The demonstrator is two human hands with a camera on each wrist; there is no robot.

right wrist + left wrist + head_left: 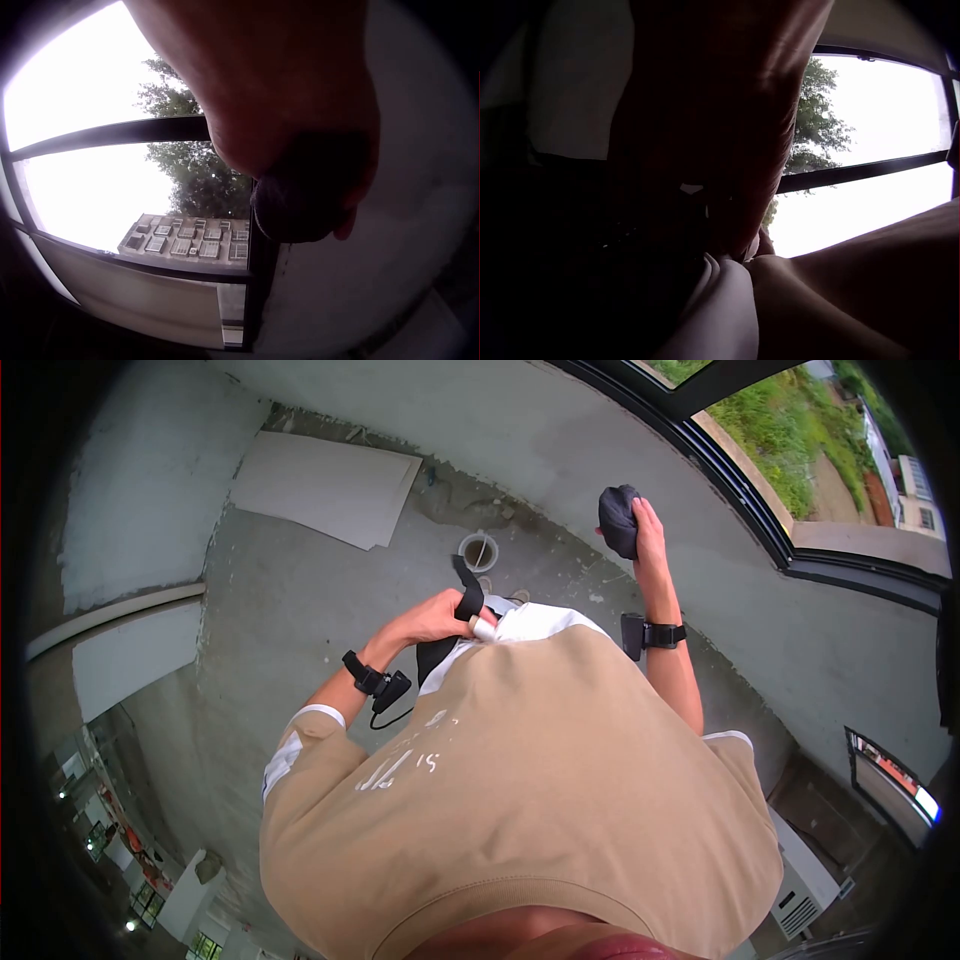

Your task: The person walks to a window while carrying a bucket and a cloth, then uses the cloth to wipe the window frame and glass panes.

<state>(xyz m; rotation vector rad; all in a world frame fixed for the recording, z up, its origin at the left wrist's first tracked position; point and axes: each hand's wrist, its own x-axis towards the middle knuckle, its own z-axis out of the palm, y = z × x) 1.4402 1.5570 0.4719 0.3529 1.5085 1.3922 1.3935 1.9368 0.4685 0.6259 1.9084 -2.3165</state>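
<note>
In the head view my left hand (435,618) is at my waist, its fingers curled at a black strap (468,596). A small white cylinder-like thing (483,628) shows right at these fingertips, and black fabric (432,660) hangs below the hand. Off to the right, near the window wall, my right hand (649,532) grips a dark grey bundle of cloth (618,522). In the right wrist view this dark bundle (300,202) shows as a rounded shape under the fingers. The left wrist view is mostly dark, with white fabric (731,304) below the hand.
A bucket of murky liquid (478,552) stands on the bare concrete floor ahead of my feet. Pale boards (325,485) lie against the far wall. A black-framed window (800,555) runs along the right wall. A white cabinet-like unit (803,890) is at lower right.
</note>
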